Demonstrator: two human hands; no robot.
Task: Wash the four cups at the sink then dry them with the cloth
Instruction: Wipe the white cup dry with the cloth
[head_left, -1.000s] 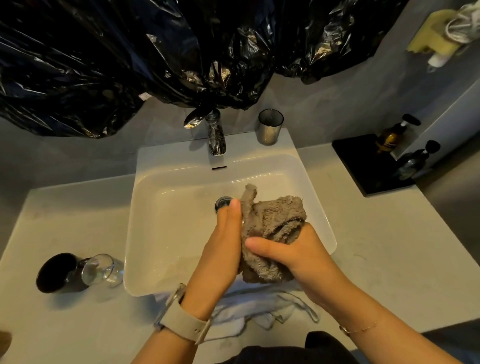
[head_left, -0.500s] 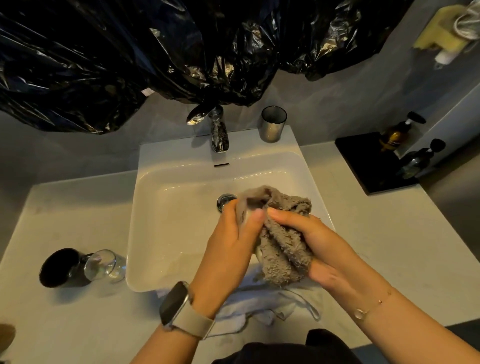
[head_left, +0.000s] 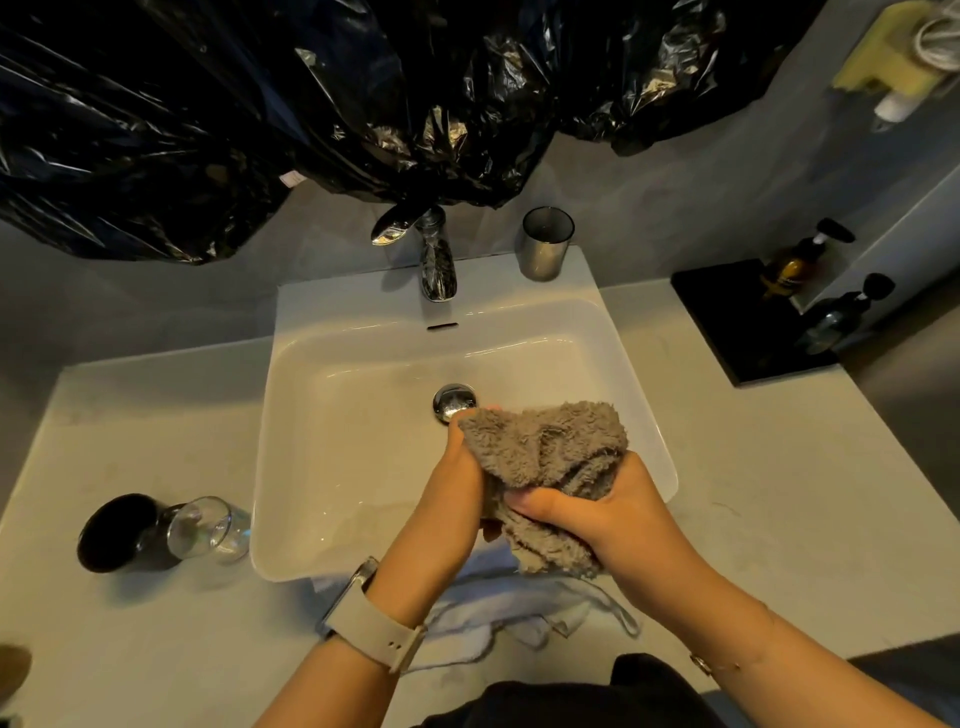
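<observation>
Cups stand in three places: a dark cup (head_left: 117, 532) and a clear glass cup (head_left: 208, 527) lie on their sides, touching, on the worktop (head_left: 779, 519) left of the sink (head_left: 363, 467); a metal cup (head_left: 546, 242) stands upright on the sink's back ledge beside the tap (head_left: 436, 260). A fourth is not visible; judging by the bunched shape, it may be wrapped inside the cloth, though I cannot tell.

Holding the work over the basin makes sense, since any drips fall into the sink rather than onto the worktop. A white towel (head_left: 498, 608) lies draped over the near rim beneath the hands, probably as a landing place for dried things.

Grey and fluffy, the cloth (head_left: 550, 467) is held between both hands. The left hand (head_left: 457, 488) cups it from the left side with fingers hidden underneath, and the right hand (head_left: 597, 514) is clamped on it, thumb pressed across the front folds.

Compared with half a second ago, the right hand has turned from fingers-forward on top to a lower grip with the thumb across, and the cloth has spread wider over the top, which fits a twisting, rubbing dry. The cups on the worktop are unchanged.
</observation>
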